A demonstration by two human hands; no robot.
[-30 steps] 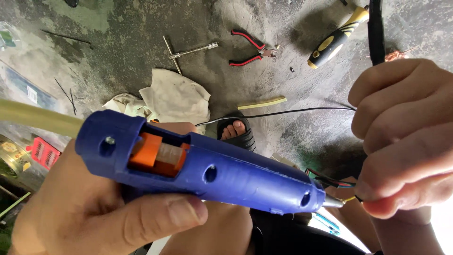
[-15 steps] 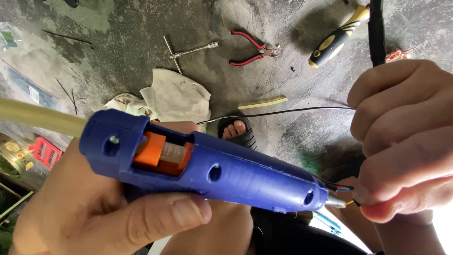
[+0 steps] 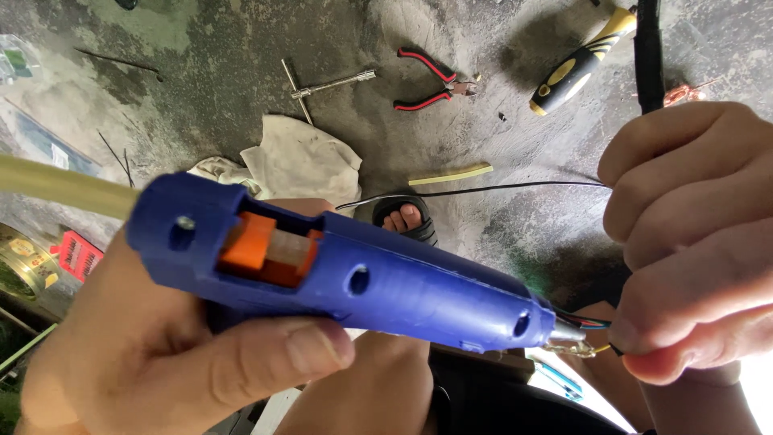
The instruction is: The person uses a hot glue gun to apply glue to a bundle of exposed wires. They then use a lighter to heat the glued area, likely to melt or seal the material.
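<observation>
Concrete floor [image 3: 241,72] behind. Left hand [image 3: 161,362] fingers wrapped tight on blue glue gun [image 3: 362,278], nozzle touching thin coloured wires [image 3: 592,324] pinched shut in right hand [image 3: 692,242] fingertips. Red pliers [image 3: 431,79], T-wrench [image 3: 322,84], rag [image 3: 298,161], yellow-black screwdriver [image 3: 576,63] lie beyond.

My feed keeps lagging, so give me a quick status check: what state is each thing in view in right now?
Left hand: gripping the blue glue gun.
Glue gun: glue stick loaded at the back, nozzle at the thin wires.
Right hand: pinching the thin wires at the nozzle.
Red-handled pliers: on the floor, handles spread.
Yellow-and-black screwdriver: lying on the floor.
Cloth: crumpled on the floor.
</observation>
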